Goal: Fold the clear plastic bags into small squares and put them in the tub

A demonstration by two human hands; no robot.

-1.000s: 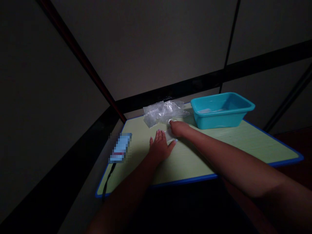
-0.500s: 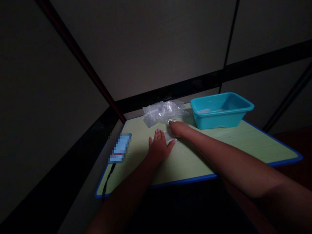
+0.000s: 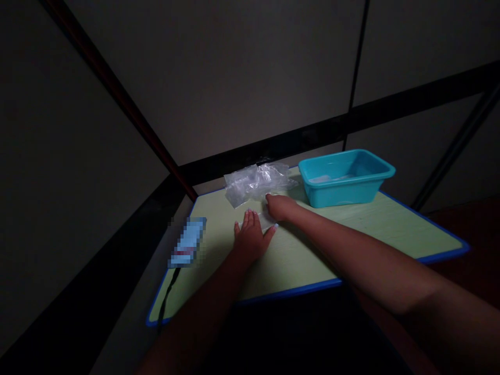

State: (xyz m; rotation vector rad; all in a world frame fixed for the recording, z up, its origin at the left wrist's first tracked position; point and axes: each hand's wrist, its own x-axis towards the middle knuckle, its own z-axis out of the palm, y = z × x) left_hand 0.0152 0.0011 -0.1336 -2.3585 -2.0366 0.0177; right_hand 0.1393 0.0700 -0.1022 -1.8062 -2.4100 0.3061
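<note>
My left hand [image 3: 250, 237] lies flat on the table, fingers stretched and thumb spread, over the near left part of a clear plastic bag [image 3: 263, 221]. Only part of that flat bag shows between my hands. My right hand [image 3: 279, 207] is curled at the bag's far right side; its fingertips are partly hidden, and it seems to grip the bag's edge. Just beyond the hands lies a crumpled heap of clear plastic bags [image 3: 258, 182].
A turquoise plastic basin [image 3: 344, 194] stands at the table's back right, with something whitish inside. A pixelated phone-like object [image 3: 188, 242] with a black strap [image 3: 167, 294] lies at the left edge. The pale green table [image 3: 304, 260] has a blue rim, with walls behind and left.
The whole view has shifted slightly, so the table and basin appear a little further left. Both hands keep nearly the same place on the bag.
</note>
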